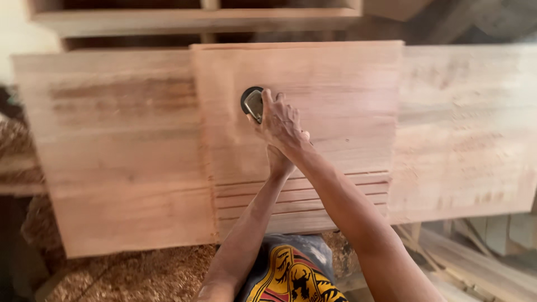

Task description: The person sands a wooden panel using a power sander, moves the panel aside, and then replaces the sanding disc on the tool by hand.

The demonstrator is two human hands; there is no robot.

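Sawdust floor [134, 274] below wide tabletop [112, 156] | grooved wooden panel [335, 100] frame centre | right hand [282, 123] fingers curled over round sanding tool [251, 102], just upper-left of knuckles | left hand [278, 162] clasping right wrist

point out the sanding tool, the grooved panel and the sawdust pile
sanding tool [253, 102], head view, on its dark round head
grooved panel [335, 95], head view, on its bare upper face
sawdust pile [134, 274], head view, on its middle

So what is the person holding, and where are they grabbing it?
Both hands, right hand on top and left hand beneath it, press a small dark round tool onto the wooden panel. They grip its near end; the exact hold is hidden.
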